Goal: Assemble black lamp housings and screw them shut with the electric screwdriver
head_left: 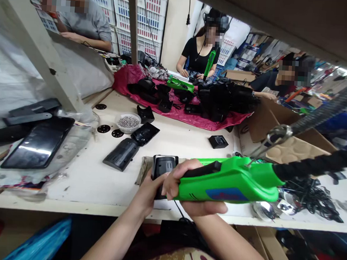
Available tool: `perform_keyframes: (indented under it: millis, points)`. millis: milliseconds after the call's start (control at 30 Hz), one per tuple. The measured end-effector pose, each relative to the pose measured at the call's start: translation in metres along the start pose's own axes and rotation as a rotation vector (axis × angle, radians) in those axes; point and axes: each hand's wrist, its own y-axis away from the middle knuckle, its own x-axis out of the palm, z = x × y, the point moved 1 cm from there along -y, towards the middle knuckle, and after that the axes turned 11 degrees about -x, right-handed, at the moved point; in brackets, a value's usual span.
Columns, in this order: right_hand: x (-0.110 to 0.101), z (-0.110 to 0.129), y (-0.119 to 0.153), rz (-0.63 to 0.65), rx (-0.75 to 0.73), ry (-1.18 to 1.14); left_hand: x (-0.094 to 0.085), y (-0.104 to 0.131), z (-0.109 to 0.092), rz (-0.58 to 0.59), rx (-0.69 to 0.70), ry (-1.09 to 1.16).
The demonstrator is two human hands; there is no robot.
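Nearest you, your right hand (173, 183) is wrapped around a bright-green plastic power screwdriver (231, 184); its tip is hidden behind your fingers, and its black ribbed cable (318, 164) is cut off at the right edge. Your left hand (146, 191) grasps a black slotted plastic housing (164, 164) above the white bench (81, 191), the lower part covered by your hands; you cannot tell whether it touches the bench. Beyond lie 3 black curved plastic shells (121, 154) beside a translucent round bowl (128, 129) of small silvery pieces. Farther off, black parts overlap indistinctly on a crimson plastic sheet (207, 123), behind which sits 1 black-shirted person (199, 53).
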Motion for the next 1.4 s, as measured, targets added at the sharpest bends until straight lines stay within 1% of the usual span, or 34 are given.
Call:
perform_keyframes:
  millis: [67, 133, 267, 367, 433, 533, 633, 800, 900, 1000, 1133, 1200, 1267, 1333, 1400]
  points:
    - [0.000, 0.006, -0.001, -0.017, -0.010, 0.033, 0.000, 0.000, 0.001, -0.003, -0.025, -0.004]
    - [-0.003, 0.019, -0.003, -0.047, -0.043, 0.087, -0.002, 0.000, 0.003, -0.003, -0.050, -0.002]
    - [-0.017, 0.052, -0.007, -0.104, -0.140, 0.245, -0.007, -0.002, 0.008, -0.009, -0.069, 0.033]
    - [-0.028, 0.060, -0.005, -0.162, -0.164, 0.311, -0.009, -0.003, 0.011, -0.028, -0.056, 0.058]
    - [-0.033, 0.056, -0.002, -0.178, -0.152, 0.308, -0.008, -0.003, 0.011, -0.033, -0.044, 0.066]
    - [-0.035, 0.047, -0.002, -0.158, -0.186, 0.291, -0.006, -0.003, 0.011, -0.038, -0.025, 0.073]
    - [-0.036, 0.042, -0.004, -0.182, -0.206, 0.283, -0.004, -0.003, 0.011, -0.043, -0.007, 0.072]
    - [-0.040, 0.033, -0.002, -0.229, -0.152, 0.269, -0.003, -0.003, 0.014, -0.048, 0.018, 0.078]
    - [-0.044, 0.023, 0.002, -0.233, -0.148, 0.250, -0.004, -0.003, 0.015, -0.057, 0.029, 0.084]
    - [-0.046, 0.014, 0.005, -0.219, -0.106, 0.236, -0.004, -0.003, 0.014, -0.053, 0.026, 0.082]
    - [-0.045, 0.014, 0.007, -0.240, -0.086, 0.204, -0.003, -0.003, 0.015, -0.047, 0.024, 0.070]
    - [-0.044, 0.021, 0.005, -0.251, -0.094, 0.197, -0.008, -0.002, 0.018, -0.063, 0.017, 0.087]
    - [-0.042, 0.035, 0.001, -0.272, -0.124, 0.201, -0.019, 0.002, 0.022, -0.081, -0.016, 0.136]
    - [-0.042, 0.052, -0.002, -0.298, -0.146, 0.204, -0.037, 0.010, 0.027, -0.061, -0.071, 0.215]
    - [-0.044, 0.070, -0.002, -0.309, -0.119, 0.203, -0.058, 0.025, 0.032, 0.026, -0.154, 0.301]
